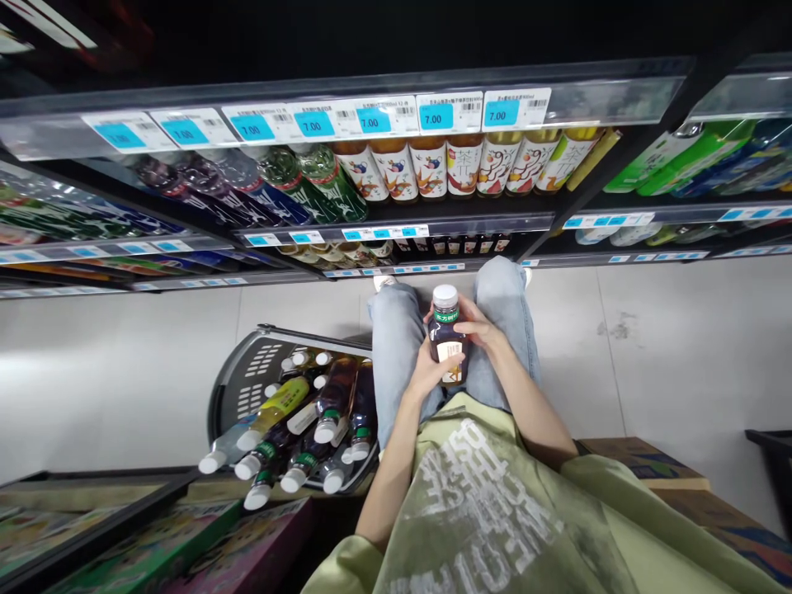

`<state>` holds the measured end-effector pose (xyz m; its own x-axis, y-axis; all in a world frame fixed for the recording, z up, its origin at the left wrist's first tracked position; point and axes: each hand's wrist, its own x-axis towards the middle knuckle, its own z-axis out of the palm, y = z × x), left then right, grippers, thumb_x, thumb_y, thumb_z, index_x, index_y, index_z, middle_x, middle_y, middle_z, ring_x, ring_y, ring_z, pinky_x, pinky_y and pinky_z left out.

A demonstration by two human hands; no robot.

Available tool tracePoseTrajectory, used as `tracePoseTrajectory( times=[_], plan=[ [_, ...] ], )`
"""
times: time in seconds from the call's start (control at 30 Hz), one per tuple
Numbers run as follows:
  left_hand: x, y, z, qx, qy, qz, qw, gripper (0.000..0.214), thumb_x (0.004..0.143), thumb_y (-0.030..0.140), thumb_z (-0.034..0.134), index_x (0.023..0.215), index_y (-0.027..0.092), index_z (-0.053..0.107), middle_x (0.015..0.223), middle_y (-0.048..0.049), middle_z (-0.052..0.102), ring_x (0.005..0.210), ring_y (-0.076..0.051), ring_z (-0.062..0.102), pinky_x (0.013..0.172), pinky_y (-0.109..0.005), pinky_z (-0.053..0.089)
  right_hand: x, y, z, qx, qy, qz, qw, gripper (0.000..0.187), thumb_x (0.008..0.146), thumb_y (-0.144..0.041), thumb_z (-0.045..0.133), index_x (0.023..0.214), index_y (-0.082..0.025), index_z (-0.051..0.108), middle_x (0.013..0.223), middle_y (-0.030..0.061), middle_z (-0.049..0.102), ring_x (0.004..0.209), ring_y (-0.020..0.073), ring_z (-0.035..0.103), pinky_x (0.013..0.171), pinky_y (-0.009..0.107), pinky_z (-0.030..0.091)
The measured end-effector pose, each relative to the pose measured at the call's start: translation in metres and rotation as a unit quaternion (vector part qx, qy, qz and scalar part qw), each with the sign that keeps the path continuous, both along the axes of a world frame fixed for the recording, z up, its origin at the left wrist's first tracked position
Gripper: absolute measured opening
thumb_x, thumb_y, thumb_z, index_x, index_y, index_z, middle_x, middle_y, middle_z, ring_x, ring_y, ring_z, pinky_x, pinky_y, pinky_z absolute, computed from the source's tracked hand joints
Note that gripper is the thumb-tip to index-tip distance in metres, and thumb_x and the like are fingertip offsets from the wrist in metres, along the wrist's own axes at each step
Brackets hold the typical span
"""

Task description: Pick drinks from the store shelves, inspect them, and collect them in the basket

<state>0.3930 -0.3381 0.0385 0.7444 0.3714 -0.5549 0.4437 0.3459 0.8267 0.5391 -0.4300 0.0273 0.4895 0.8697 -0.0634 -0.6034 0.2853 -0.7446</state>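
Between my knees I hold a dark bottled tea (446,330) upright, its white cap and green neck band uppermost and a pale label on its front. My left hand (428,368) wraps the lower part from the left, thumb across the label. Higher up on the right side, my right hand (475,323) closes round the same bottle, fingers at its shoulder. Both hands touch it; the far fingers are partly hidden behind it. Beside my left leg stands a grey shopping basket (244,351) heaped with bottles, among them a yellow drink bottle (281,403) and several dark ones with white caps.
Ahead, shelves of bottled drinks (431,169) run across, with price tags (371,121) along the shelf edge. Cardboard boxes (643,462) stand behind me on the right. At lower left is another shelf with colourful cartons (167,544). Pale tiles (575,355) cover the floor.
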Motion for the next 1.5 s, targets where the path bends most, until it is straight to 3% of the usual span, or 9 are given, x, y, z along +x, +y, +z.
tracePoseTrajectory(
  times=[0.3,0.5,0.87,1.5],
  plan=[
    [-0.001,0.001,0.002,-0.005,0.022,0.002,1.000,0.071,0.057,0.040,0.098,0.119,0.019,0.070,0.109,-0.0078,0.081,0.099,-0.025,0.075,0.091,-0.039,0.062,0.000,0.003,-0.001,0.010,0.037,-0.009,0.999,0.054,0.067,-0.032,0.073,0.120,-0.021,0.066,0.116,0.0109,0.078,0.109,0.0334,0.075,0.093,0.047,0.061],
    [0.000,0.002,0.001,-0.020,0.018,0.000,1.000,0.075,0.057,0.041,0.099,0.122,0.018,0.070,0.114,-0.0097,0.081,0.103,-0.028,0.076,0.095,-0.041,0.062,-0.001,0.006,0.005,-0.020,0.034,-0.018,0.999,0.047,0.068,-0.036,0.076,0.112,-0.021,0.068,0.115,0.0119,0.078,0.112,0.0353,0.074,0.093,0.049,0.062],
    [0.001,0.002,0.001,-0.021,0.015,0.004,1.000,0.078,0.059,0.043,0.098,0.127,0.018,0.068,0.119,-0.0113,0.080,0.110,-0.029,0.075,0.098,-0.042,0.061,-0.003,0.008,0.000,-0.046,0.042,-0.030,0.998,0.056,0.070,-0.037,0.083,0.123,-0.021,0.072,0.114,0.0107,0.079,0.109,0.0334,0.076,0.095,0.048,0.062],
    [0.005,0.005,-0.002,0.018,-0.006,-0.007,1.000,0.071,0.064,0.042,0.096,0.124,0.016,0.067,0.121,-0.0122,0.079,0.110,-0.029,0.075,0.098,-0.041,0.060,-0.007,0.016,0.000,-0.083,0.075,-0.101,0.989,0.031,0.069,-0.038,0.089,0.091,-0.020,0.075,0.091,0.0084,0.080,0.100,0.0339,0.079,0.087,0.046,0.065]
  ],
)
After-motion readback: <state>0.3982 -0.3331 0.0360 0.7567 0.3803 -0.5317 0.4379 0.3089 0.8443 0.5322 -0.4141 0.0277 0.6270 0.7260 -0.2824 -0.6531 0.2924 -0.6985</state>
